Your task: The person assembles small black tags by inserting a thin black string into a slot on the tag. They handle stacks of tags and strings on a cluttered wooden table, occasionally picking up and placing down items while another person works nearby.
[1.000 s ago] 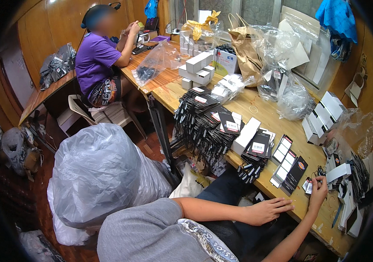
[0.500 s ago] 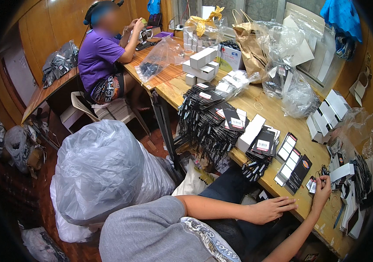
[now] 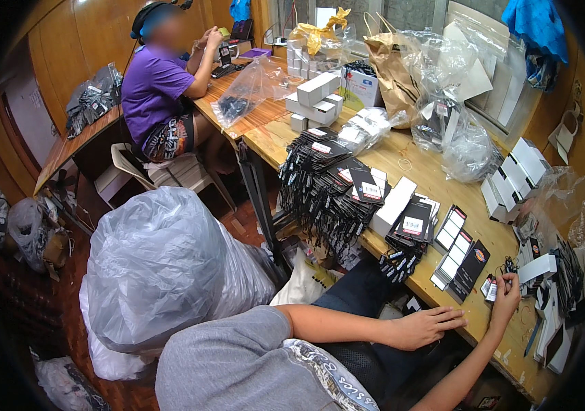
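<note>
My left hand [image 3: 428, 328] lies flat at the table's front edge, fingers stretched out and holding nothing. My right hand [image 3: 506, 294] is closed at the table top, its fingertips pinching a black cord [image 3: 509, 266]. A small tag [image 3: 489, 288] with a white label lies against those fingers; its join to the cord cannot be made out. Just left of it, black hang tags and white-labelled ones [image 3: 458, 262] lie fanned in overlapping rows. Beyond them is a stack of black tags [image 3: 412, 223] with strings hanging over the edge, beside a long white box [image 3: 394, 205].
A large heap of black corded tags [image 3: 326, 185] spills over the table edge. White boxes [image 3: 316, 103], a brown paper bag [image 3: 394, 75] and clear plastic bags [image 3: 467, 147] stand farther back. More tags and boxes [image 3: 559, 294] crowd the right. A large filled plastic bag [image 3: 155, 267] sits left; a co-worker [image 3: 159, 89] sits beyond.
</note>
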Demonstrator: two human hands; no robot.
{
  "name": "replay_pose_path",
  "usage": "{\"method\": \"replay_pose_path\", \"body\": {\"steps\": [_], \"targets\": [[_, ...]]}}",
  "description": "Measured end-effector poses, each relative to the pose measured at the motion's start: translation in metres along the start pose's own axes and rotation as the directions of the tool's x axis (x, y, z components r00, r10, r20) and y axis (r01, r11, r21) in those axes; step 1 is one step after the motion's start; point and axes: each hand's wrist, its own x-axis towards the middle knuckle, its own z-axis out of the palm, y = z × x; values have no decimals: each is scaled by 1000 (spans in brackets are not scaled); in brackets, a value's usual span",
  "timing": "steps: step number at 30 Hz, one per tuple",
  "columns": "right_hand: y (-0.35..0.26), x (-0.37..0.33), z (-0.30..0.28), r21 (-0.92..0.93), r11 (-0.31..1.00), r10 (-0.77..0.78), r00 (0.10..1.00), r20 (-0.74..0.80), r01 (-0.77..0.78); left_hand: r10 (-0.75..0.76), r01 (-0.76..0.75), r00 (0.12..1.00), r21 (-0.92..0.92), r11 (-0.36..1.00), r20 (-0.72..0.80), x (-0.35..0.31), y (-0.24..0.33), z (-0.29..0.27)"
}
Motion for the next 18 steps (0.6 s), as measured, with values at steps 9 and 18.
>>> {"method": "replay_pose_path", "body": {"steps": [9,18], "targets": [[7,1,0,5,1000,18,999,30,-18,-7,7,1000,-9,1000,-10,0,-1,4],[8,1,2,6,1000,13,1000,22,-13,-13,12,1000,-38,999,-27,0,0,5]]}}
